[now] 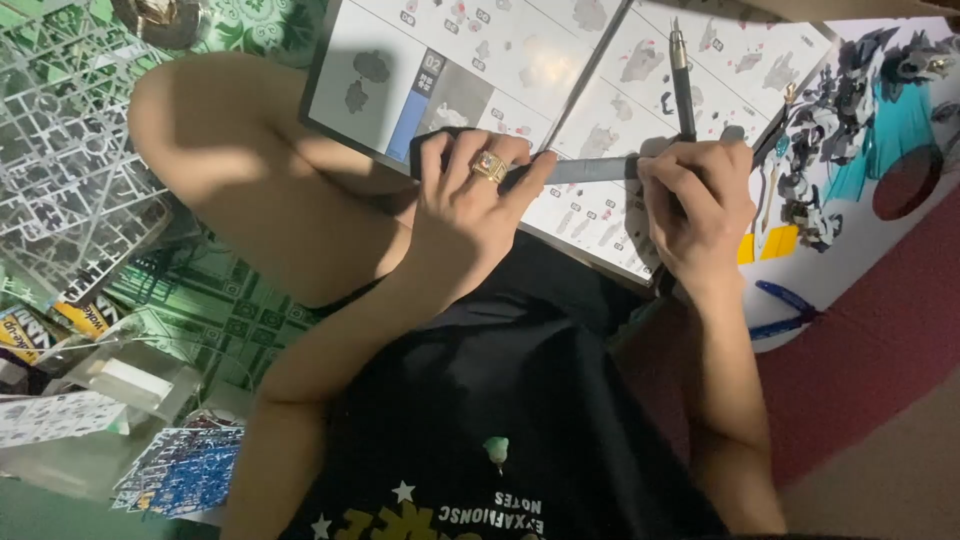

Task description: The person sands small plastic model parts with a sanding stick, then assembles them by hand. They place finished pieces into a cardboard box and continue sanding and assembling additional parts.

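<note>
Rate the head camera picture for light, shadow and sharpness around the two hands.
Head view: light is dim and uneven; the open instruction booklet is the brightest area, with soft shadows falling across it. The left hand and right hand on the flat grey file are lit but slightly soft. The black shirt is nearly featureless dark. The grey parts frame at the left edge looks stretched.

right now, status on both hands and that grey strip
Left hand grips grey strip at its near end. Right hand pinches the far end, black pen-like tool in fist. Open instruction booklet underneath; nothing blocking.
</note>
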